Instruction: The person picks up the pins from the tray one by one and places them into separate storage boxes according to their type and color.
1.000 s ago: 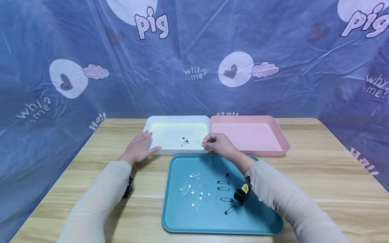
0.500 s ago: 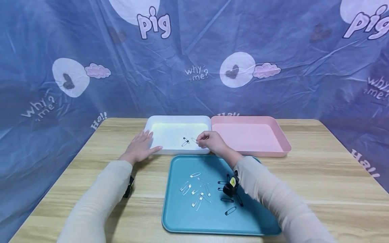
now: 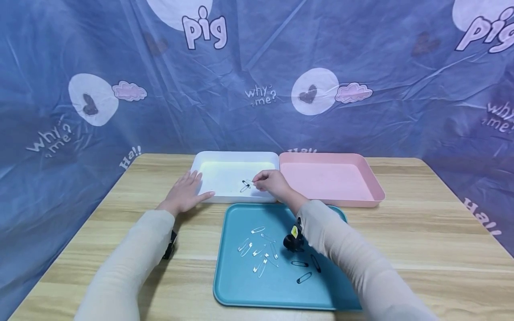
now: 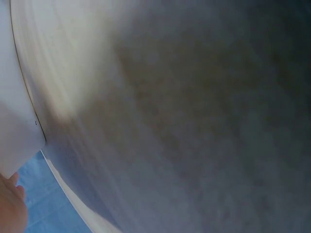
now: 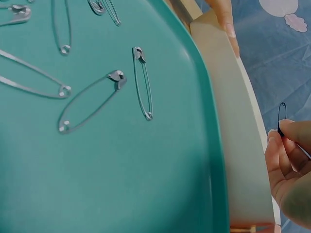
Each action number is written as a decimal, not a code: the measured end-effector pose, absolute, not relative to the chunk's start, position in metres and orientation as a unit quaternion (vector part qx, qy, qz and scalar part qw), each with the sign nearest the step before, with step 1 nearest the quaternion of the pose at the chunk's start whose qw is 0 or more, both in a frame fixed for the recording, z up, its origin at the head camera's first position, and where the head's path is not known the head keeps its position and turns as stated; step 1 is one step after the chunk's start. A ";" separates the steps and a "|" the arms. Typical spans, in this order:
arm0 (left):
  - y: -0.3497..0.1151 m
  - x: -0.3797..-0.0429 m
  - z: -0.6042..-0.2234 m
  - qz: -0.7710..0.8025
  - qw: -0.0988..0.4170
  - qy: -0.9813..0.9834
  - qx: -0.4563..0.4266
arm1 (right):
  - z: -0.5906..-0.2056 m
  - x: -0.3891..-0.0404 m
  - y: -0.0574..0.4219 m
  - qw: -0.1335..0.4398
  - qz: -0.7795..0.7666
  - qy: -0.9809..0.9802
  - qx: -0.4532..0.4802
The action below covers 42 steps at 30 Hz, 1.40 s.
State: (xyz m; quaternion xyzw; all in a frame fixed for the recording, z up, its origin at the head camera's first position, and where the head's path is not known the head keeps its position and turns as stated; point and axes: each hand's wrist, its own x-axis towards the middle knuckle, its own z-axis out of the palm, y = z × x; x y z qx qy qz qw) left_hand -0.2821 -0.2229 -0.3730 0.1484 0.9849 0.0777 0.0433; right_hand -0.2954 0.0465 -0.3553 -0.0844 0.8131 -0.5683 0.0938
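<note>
My right hand [image 3: 270,183] pinches a black safety pin [image 5: 282,112] between thumb and fingertips, over the white tray [image 3: 217,199]. Close by its fingertips, a few black safety pins [image 3: 244,189] lie together in that tray. With fingers spread, my left hand [image 3: 184,194] rests against the white tray's left front corner, the thumb along the front rim. In front, the teal tray [image 3: 257,299] bears several silver safety pins [image 3: 262,268] on its left part and black ones [image 3: 299,264] on its right. My right wrist and its camera hide part of the black group.
A pink tray [image 3: 329,178] stands right beside the white one at the back. All the trays are on a wooden table [image 3: 425,232]. Behind it hangs a blue patterned cloth [image 3: 257,53].
My right hand has moved left across the white tray with the safety pin, toward the pins lying there. Its forearm now covers other pins on the teal tray. My left hand has stayed put.
</note>
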 end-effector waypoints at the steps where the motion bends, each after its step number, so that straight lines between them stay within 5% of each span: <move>1: -0.223 -0.282 -0.373 0.078 0.043 0.985 0.149 | -0.356 -0.296 0.045 0.094 -0.567 0.814 -0.084; 24: -0.223 -0.283 -0.374 0.077 0.028 0.984 0.157 | -0.390 -0.339 0.024 0.093 -0.491 0.860 -0.102; 42: -0.222 -0.283 -0.371 0.074 0.037 0.985 0.153 | -0.370 -0.322 0.012 0.093 -0.432 0.893 -0.088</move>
